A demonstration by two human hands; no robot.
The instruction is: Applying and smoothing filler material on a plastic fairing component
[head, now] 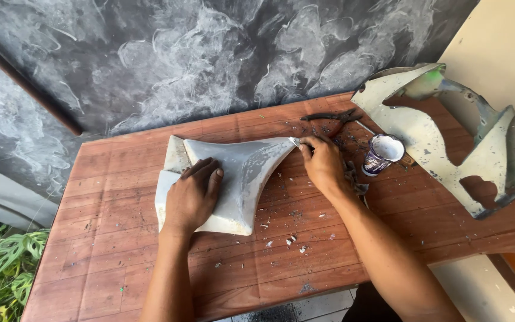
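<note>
A grey-white curved plastic panel [251, 167] lies on the wooden table [120, 256]. My left hand [193, 195] rests flat on the panel's left part, fingers spread, pressing it down. My right hand [323, 164] is closed around a small metal blade [294, 142] whose tip touches the panel's pointed right corner. The rest of the blade is hidden in my fist.
A small open can with white filler [382, 154] stands right of my right hand. Dark pliers [332, 116] lie behind it. A large pale cut-out panel [448, 137] lies at the table's right end. Chips and scrapings dot the wood. Plants [1, 262] grow at lower left.
</note>
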